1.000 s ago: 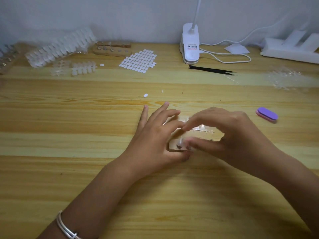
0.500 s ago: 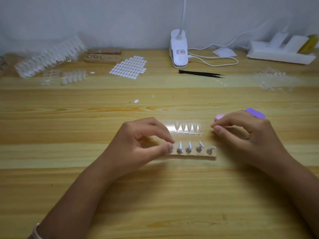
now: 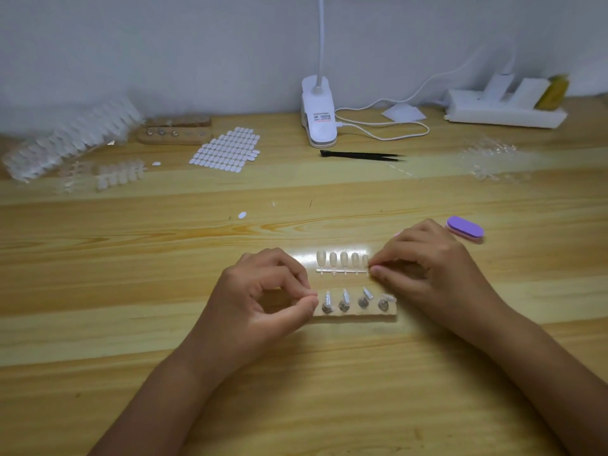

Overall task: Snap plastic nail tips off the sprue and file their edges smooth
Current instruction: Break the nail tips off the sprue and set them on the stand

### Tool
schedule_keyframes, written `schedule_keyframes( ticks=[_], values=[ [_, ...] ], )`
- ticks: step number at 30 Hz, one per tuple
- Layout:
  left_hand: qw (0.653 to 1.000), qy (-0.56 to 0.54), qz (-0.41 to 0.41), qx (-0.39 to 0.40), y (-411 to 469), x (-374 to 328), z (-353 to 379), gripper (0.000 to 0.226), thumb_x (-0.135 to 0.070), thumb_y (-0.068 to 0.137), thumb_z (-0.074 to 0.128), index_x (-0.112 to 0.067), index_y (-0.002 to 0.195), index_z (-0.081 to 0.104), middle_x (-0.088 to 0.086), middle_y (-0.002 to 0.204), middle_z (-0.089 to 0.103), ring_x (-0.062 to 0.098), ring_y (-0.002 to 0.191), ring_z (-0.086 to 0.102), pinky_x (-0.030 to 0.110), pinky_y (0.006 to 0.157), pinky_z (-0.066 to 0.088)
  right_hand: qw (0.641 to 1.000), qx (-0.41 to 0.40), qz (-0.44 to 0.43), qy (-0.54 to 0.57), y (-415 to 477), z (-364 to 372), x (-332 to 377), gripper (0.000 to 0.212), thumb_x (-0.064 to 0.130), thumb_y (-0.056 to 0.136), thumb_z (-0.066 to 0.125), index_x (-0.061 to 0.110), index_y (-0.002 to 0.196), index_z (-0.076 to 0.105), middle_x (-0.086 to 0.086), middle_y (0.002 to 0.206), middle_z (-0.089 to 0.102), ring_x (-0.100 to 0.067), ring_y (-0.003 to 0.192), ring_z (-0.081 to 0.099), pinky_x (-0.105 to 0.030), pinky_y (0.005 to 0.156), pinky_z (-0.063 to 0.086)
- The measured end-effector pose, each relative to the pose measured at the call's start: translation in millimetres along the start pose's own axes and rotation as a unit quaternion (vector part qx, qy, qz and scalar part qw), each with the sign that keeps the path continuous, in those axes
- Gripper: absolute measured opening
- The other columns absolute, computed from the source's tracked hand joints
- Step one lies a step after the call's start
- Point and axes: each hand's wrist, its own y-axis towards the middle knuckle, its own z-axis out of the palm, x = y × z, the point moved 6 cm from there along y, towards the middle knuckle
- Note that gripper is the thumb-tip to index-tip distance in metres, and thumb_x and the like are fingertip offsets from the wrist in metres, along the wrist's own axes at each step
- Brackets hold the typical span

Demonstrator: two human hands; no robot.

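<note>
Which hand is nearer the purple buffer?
Right. The right hand is just below-left of the purple buffer, pinching the sprue; left hand is farther left, at the wooden holder's left end.

The right grip [image 3: 427,268] covers the sprue's [image 3: 342,270] right end, fifth tip half hidden. The left grip [image 3: 260,301] masks the wooden holder's [image 3: 355,313] left end. The lamp [image 3: 318,116] neck runs off the top, label unreadable. That far-right clear pile [image 3: 493,159] is just blur.

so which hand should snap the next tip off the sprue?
Right. The right hand pinches the right end of the sprue, at the outermost nail tip. The left hand is at the left end of the wooden holder, clear of the sprue.
</note>
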Motion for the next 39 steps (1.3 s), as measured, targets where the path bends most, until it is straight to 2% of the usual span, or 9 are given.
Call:
schedule_keyframes(
  ticks=[4, 9, 11, 13, 16, 22, 31, 35, 39],
  values=[
    [1.000, -0.002, -0.010, -0.005, 0, -1, 1, 0.016, -0.013, 0.071, 0.079, -0.015, 0.061, 0.067, -0.007, 0.080, 0.066, 0.019, 0.083, 0.067, 0.054, 0.081, 0.046, 1.000, -0.028, 0.004, 0.008, -5, -1, 1, 0.006, 0.015, 0.082, 0.080, 0.016, 0.088, 0.079, 0.007, 0.081, 0.070, -0.023, 0.090, 0.056, -0.036, 0.084, 0.045],
    [1.000, -0.004, -0.015, -0.003, 0, -2, 1, 0.017, -0.012, 0.071, 0.077, -0.013, 0.061, 0.064, -0.006, 0.080, 0.066, 0.021, 0.085, 0.066, 0.054, 0.084, 0.045, 0.996, -0.084, 0.006, 0.024, -16, -11, 2, 0.003, 0.016, 0.088, 0.073, 0.018, 0.088, 0.075, 0.012, 0.081, 0.067, -0.009, 0.088, 0.052, -0.011, 0.081, 0.038],
    [1.000, -0.002, -0.012, -0.001, 2, -2, 2, 0.017, -0.012, 0.071, 0.077, -0.014, 0.060, 0.063, -0.005, 0.080, 0.066, 0.021, 0.085, 0.066, 0.055, 0.083, 0.045, 0.996, -0.087, 0.002, 0.007, -18, -10, 1, 0.008, 0.009, 0.086, 0.077, 0.016, 0.088, 0.075, 0.011, 0.081, 0.067, -0.013, 0.087, 0.053, -0.015, 0.081, 0.039],
    [1.000, -0.001, -0.007, -0.002, 3, -2, 3, 0.018, -0.011, 0.070, 0.077, -0.013, 0.060, 0.062, -0.004, 0.079, 0.065, 0.021, 0.085, 0.066, 0.055, 0.082, 0.045, 0.997, -0.078, -0.010, -0.007, -16, -7, 1, 0.010, 0.006, 0.084, 0.078, 0.014, 0.090, 0.076, 0.008, 0.083, 0.070, -0.017, 0.088, 0.055, -0.030, 0.083, 0.044],
    [1.000, -0.013, 0.002, -0.003, 4, -1, 4, 0.018, -0.011, 0.070, 0.076, -0.012, 0.059, 0.061, -0.003, 0.078, 0.065, 0.022, 0.085, 0.066, 0.049, 0.078, 0.049, 0.997, -0.047, -0.058, -0.035, -13, -3, 5, 0.011, 0.015, 0.088, 0.073, 0.015, 0.097, 0.079, 0.007, 0.089, 0.071, -0.021, 0.092, 0.058, -0.042, 0.080, 0.046],
    [0.999, -0.015, 0.034, -0.022, 4, 2, 2, 0.019, -0.025, 0.072, 0.072, -0.017, 0.058, 0.062, -0.003, 0.078, 0.063, 0.022, 0.082, 0.067, 0.031, 0.069, 0.050, 0.994, -0.029, -0.079, -0.067, -12, 2, 3, 0.031, 0.030, 0.096, 0.049, 0.021, 0.104, 0.077, 0.010, 0.096, 0.069, -0.015, 0.099, 0.054, -0.037, 0.076, 0.044],
    [0.998, -0.010, 0.053, -0.011, 2, 2, 2, 0.022, -0.026, 0.076, 0.071, -0.014, 0.060, 0.061, -0.004, 0.079, 0.061, 0.020, 0.076, 0.065, 0.027, 0.065, 0.048, 0.992, 0.009, -0.058, -0.108, -13, 7, 3, 0.040, 0.031, 0.096, 0.043, 0.025, 0.122, 0.072, 0.006, 0.102, 0.065, -0.022, 0.097, 0.058, -0.040, 0.077, 0.048],
    [0.999, -0.010, 0.049, 0.002, 1, 5, 1, 0.022, -0.025, 0.076, 0.073, -0.010, 0.062, 0.065, -0.002, 0.080, 0.061, 0.019, 0.075, 0.064, 0.021, 0.067, 0.046, 0.995, -0.033, -0.053, -0.075, -12, 6, 1, 0.037, 0.027, 0.096, 0.046, 0.021, 0.121, 0.072, 0.007, 0.097, 0.065, -0.020, 0.094, 0.056, -0.040, 0.079, 0.046],
    [0.998, -0.002, 0.055, 0.011, 0, 3, 0, 0.019, -0.023, 0.077, 0.075, -0.012, 0.065, 0.066, -0.007, 0.080, 0.061, 0.018, 0.078, 0.064, 0.019, 0.068, 0.045, 0.986, -0.158, 0.038, -0.022, -12, -10, -13, 0.017, 0.008, 0.092, 0.068, 0.018, 0.102, 0.077, 0.007, 0.089, 0.069, -0.020, 0.089, 0.055, -0.042, 0.083, 0.045]
  ],
)
